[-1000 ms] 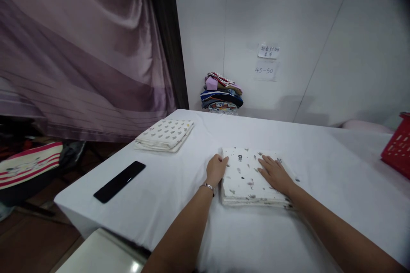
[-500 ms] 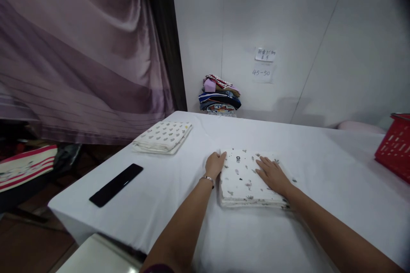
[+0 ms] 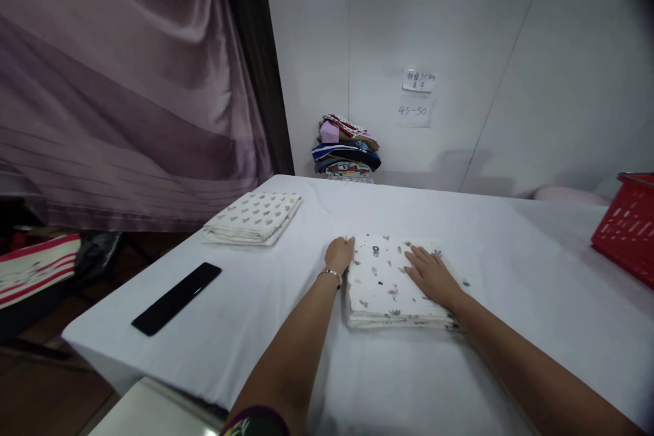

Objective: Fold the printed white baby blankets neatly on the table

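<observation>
White printed cloth lies folded on the counter, likely soft, light, best held by its stacked edges. The left hand curls at one edge, its grip's closure unclear; the right hand lies spread on top, gripping nothing.

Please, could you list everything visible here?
table: 1, white, centre
folded cloth: 1, printed white, table
second cloth: 1, printed white, table's left
slab: 1, black, table's left
basket: 1, red, right
cloth pile: 1, multicoloured, back
wall: 1, grey, back
notes: 2, white, wall
curtain: 1, mauve, left
striped item: 1, cream, left
flat surface: 1, pale, lower left
bracelet: 1, silvery, left wrist
sleeve: 1, dark, bottom
left hand: 1, bare, at folded cloth's left edge
right hand: 1, bare, on folded cloth
</observation>
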The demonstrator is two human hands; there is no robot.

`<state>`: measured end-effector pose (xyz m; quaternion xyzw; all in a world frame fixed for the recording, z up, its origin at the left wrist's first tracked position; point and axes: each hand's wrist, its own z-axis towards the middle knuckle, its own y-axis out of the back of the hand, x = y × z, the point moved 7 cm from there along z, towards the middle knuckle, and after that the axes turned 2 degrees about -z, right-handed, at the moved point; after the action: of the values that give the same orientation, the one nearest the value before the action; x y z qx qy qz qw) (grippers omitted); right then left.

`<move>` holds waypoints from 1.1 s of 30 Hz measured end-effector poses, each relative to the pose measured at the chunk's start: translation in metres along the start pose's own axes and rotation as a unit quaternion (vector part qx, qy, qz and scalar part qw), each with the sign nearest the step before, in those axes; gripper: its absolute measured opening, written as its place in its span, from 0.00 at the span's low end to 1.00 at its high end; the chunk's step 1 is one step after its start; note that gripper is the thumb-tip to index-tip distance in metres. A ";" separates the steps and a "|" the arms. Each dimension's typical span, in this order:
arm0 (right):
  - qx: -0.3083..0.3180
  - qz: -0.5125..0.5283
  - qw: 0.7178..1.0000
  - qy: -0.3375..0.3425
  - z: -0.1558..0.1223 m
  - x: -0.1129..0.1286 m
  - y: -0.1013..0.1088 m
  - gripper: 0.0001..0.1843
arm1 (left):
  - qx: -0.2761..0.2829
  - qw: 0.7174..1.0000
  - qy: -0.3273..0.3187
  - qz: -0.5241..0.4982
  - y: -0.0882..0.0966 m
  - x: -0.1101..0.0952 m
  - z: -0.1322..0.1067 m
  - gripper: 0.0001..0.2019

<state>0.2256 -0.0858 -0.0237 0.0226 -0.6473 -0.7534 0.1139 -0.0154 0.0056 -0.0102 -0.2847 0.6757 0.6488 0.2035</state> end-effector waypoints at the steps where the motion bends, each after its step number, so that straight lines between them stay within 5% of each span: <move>1: -0.001 0.000 1.000 0.001 0.000 0.000 0.000 0.28 | 0.002 1.000 -0.001 0.000 0.000 0.000 0.001 0.18; 8: -0.009 -0.004 1.000 0.006 0.000 -0.001 -0.001 0.27 | 0.037 0.999 -0.011 -0.016 0.008 0.004 -0.009 0.20; 20: -0.023 -0.013 1.000 0.010 0.000 0.000 0.000 0.26 | 0.011 0.999 -0.039 -0.037 0.012 0.020 -0.077 0.19; 33: -0.017 -0.010 1.000 0.005 0.000 0.000 0.000 0.26 | 0.034 0.998 -0.056 -0.009 0.005 0.020 -0.082 0.16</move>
<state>0.2260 -0.0857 -0.0238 0.0309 -0.6334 -0.7654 0.1095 -0.0257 -0.0782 -0.0131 -0.2470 0.6825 0.6384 0.2560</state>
